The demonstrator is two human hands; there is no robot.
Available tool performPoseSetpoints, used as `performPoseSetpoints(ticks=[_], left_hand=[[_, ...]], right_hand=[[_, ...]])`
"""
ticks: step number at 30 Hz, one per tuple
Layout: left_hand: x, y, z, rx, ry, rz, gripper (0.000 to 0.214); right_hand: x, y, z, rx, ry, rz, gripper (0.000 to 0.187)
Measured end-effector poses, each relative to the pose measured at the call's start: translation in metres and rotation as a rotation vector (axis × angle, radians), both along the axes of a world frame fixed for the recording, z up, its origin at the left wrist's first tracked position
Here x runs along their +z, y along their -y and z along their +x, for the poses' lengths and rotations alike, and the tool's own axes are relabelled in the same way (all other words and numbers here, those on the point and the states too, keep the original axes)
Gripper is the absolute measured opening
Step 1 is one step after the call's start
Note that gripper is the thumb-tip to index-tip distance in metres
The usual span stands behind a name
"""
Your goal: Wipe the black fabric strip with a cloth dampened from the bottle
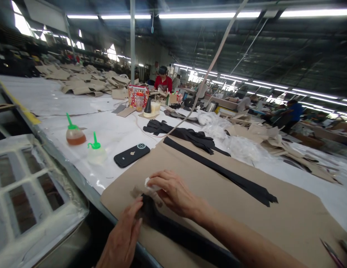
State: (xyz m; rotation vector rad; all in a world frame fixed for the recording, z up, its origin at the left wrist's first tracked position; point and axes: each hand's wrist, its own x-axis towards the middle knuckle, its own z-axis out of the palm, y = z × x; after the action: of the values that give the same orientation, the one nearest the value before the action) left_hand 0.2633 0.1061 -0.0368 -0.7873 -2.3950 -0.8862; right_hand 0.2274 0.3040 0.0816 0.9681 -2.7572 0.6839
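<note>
A long black strip of material [187, 236] runs along the near edge of a brown board [218, 178]. My left hand [124, 229] lies against the strip's far end, fingers stretched out and fingertips touching it. Just above that end, my right hand [173, 191] is closed on a small crumpled whitish wad [148, 183], perhaps cloth or tissue. Its greyish-brown lower part is blurred, so its kind is unclear. Another bundle of flat black strips [215, 169] lies across the board beyond my hands.
A phone [131, 154] and two green-capped squeeze bottles [75, 136] stand left of the board. Black fabric pieces [181, 134], clear plastic [240, 147] and a cable [204, 78] lie or hang beyond. Pointed tools [331, 251] rest at lower right. A person in red [163, 82] works behind.
</note>
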Motion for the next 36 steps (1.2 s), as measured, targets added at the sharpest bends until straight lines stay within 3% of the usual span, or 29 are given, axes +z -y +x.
performPoseSetpoints(ticks=[4, 10, 13, 16, 21, 26, 29, 31, 34, 36], left_hand=[[0.003, 0.007, -0.015, 0.072, -0.028, -0.018, 0.034], [-0.006, 0.023, -0.034, -0.040, -0.159, -0.210, 0.039], [-0.007, 0.036, -0.040, -0.044, -0.187, -0.316, 0.042], [-0.002, 0.045, -0.048, 0.088, -0.145, -0.284, 0.033], [0.008, 0.050, -0.061, 0.186, -0.073, -0.180, 0.031], [0.006, 0.053, -0.069, 0.143, 0.012, -0.149, 0.028], [0.002, 0.055, -0.072, 0.114, 0.045, -0.163, 0.027], [0.000, 0.055, -0.073, 0.118, 0.058, -0.169, 0.027], [-0.004, 0.055, -0.073, 0.153, 0.075, -0.171, 0.029], [-0.006, 0.055, -0.073, 0.175, 0.089, -0.176, 0.030]], right_hand=[[0.001, -0.013, 0.011, -0.130, -0.007, 0.020, 0.041], [-0.005, -0.023, 0.066, -0.202, 0.060, -0.158, 0.038], [-0.018, -0.031, 0.088, -0.183, 0.011, -0.043, 0.040], [-0.027, -0.041, 0.093, -0.214, -0.109, 0.050, 0.040], [-0.014, -0.031, 0.077, -0.251, -0.091, -0.076, 0.043], [0.005, 0.018, 0.044, -0.084, 0.040, -0.177, 0.038], [-0.002, 0.049, 0.013, -0.002, -0.001, -0.089, 0.027], [-0.015, 0.063, -0.006, 0.019, -0.022, 0.062, 0.019], [-0.035, 0.070, -0.022, 0.049, -0.004, 0.275, 0.015], [-0.043, 0.063, -0.021, 0.078, 0.009, 0.330, 0.018]])
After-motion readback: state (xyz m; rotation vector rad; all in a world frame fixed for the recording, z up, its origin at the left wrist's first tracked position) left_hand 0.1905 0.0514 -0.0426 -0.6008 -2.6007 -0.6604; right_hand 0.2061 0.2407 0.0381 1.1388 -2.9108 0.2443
